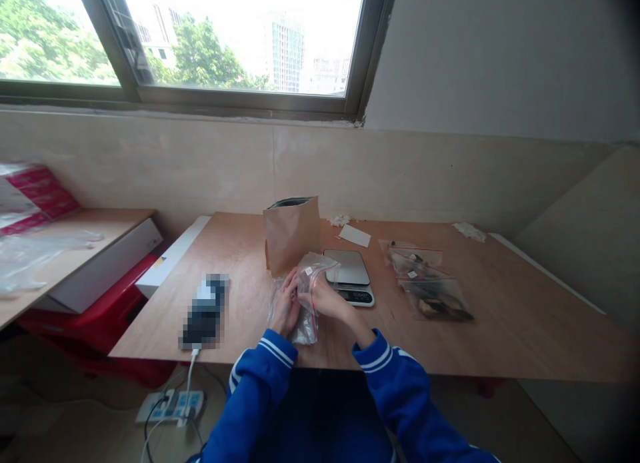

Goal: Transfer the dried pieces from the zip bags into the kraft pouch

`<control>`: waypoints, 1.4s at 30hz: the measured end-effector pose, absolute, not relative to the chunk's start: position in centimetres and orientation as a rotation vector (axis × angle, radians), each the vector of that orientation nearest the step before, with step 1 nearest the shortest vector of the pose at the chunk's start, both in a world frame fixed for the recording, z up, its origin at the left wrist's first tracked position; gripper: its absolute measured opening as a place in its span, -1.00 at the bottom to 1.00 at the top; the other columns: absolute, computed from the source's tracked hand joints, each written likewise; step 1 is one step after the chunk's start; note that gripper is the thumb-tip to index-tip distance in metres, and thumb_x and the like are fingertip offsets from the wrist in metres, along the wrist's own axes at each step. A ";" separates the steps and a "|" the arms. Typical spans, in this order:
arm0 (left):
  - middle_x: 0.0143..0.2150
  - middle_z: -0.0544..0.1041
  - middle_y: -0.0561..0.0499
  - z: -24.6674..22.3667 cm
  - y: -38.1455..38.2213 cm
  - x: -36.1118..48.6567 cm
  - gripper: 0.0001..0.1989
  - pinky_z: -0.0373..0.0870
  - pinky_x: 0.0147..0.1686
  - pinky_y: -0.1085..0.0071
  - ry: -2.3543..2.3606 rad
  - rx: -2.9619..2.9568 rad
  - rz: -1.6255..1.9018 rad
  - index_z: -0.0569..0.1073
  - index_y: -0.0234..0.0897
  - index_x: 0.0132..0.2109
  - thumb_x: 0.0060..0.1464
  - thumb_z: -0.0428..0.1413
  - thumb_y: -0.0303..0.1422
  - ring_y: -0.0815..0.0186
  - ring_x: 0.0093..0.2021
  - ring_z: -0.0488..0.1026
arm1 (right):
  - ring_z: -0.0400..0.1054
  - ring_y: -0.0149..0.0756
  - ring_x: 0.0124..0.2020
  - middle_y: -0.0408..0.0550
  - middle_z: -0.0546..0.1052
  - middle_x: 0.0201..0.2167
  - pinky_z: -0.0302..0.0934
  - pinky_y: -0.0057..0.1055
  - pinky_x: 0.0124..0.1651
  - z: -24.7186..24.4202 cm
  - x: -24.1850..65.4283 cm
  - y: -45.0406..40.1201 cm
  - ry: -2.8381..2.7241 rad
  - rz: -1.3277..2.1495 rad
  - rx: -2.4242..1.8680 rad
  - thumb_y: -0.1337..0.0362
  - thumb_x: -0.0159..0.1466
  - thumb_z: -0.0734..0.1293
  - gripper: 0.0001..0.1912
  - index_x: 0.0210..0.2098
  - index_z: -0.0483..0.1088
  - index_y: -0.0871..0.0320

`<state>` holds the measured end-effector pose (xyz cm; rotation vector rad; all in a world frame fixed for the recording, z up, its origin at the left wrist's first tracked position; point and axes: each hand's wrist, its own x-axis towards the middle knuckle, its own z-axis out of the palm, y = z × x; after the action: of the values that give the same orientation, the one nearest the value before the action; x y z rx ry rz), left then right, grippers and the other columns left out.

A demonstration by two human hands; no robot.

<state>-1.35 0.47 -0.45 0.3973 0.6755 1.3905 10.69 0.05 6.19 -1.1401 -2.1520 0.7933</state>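
Observation:
A clear zip-lock bag (316, 266) with a red seal line and a small white label is between my hands, near the table's front edge. My left hand (287, 306) grips its left side, fingers closed on the plastic. My right hand (327, 299) reaches in from the right; its fingers are behind or inside the plastic and hard to make out. More clear bags (305, 331) lie below my hands. Just behind stands an upright brown paper pouch (293, 233), open at the top. A digital kitchen scale (349, 268) sits right beside my right hand.
Several filled zip-lock bags (435, 298) with dark contents lie to the right. A white card (355, 235) is behind the scale. At left a pixelated phone-like object (205, 311) has a white cable running to a power strip (170, 406). A side table (130, 216) stands further left.

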 end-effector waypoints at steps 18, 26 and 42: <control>-0.18 0.56 -0.01 0.4 0.1 -1.1 -0.73 0.37 0.07 0.43 0.754 0.244 1.484 0.48 -0.27 -0.15 -0.02 0.20 -0.61 0.36 -0.12 0.54 | 0.02 0.01 0.34 0.23 0.20 0.28 -0.13 0.03 0.37 1.5 10.5 0.7 -2.119 0.797 -1.125 0.45 0.14 0.32 -0.30 0.27 0.14 0.23; -0.31 0.49 0.07 0.8 -0.2 -1.5 -0.77 0.44 -0.12 0.50 0.651 0.065 1.500 0.33 -0.24 -0.28 0.03 0.05 -0.68 0.43 -0.29 0.52 | 0.24 -0.06 0.08 0.13 0.39 -0.02 0.13 -0.03 0.18 1.3 9.8 -0.4 -2.057 0.674 -1.136 0.43 0.20 0.26 -0.70 -0.06 0.30 0.18; -0.37 0.46 0.12 -0.3 0.5 -1.8 -0.81 0.41 -0.11 0.53 0.613 0.148 1.522 0.31 -0.23 -0.31 0.07 0.02 -0.63 0.46 -0.33 0.49 | 0.23 -0.10 0.08 0.11 0.34 -0.01 0.13 -0.03 0.19 1.3 10.2 -1.0 -1.939 0.727 -1.139 0.47 0.21 0.24 -0.61 0.03 0.17 0.15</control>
<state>-1.78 0.47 -0.34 0.1479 0.6126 1.5221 10.18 -1.01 1.29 -1.1390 -1.9391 0.7273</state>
